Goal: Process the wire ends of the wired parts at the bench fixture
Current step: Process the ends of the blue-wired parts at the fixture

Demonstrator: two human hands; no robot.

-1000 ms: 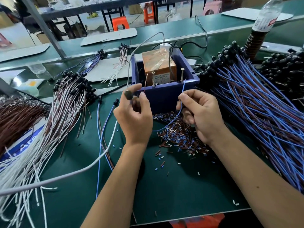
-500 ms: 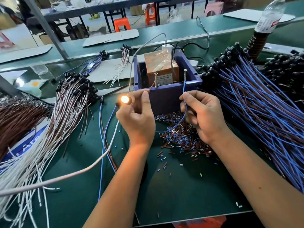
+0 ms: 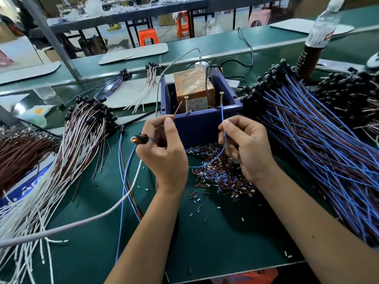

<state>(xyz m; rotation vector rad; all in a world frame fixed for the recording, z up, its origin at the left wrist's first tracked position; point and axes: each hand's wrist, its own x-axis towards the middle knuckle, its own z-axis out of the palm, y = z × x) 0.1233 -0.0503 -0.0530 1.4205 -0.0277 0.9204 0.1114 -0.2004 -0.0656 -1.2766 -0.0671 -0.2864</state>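
Note:
A blue box fixture (image 3: 202, 121) stands mid-bench with two upright brass screws (image 3: 186, 104) on its front rim and an orange block inside. My left hand (image 3: 164, 152) holds a small black lamp part (image 3: 140, 139), which glows orange, and pinches its brown wire (image 3: 178, 109) with the end up beside the left screw. My right hand (image 3: 246, 146) pinches the part's blue wire (image 3: 223, 128), whose end rises to the right screw (image 3: 221, 99).
A large heap of blue and brown wired parts (image 3: 317, 140) lies on the right, white and brown ones (image 3: 78, 140) on the left. Cut insulation bits (image 3: 221, 177) litter the green mat. A grey cable (image 3: 82, 222) crosses the front left. A bottle (image 3: 322, 25) stands back right.
The lamp in my left hand went from dark to glowing. Both hands have stayed at the fixture with the wire ends held up by the screws.

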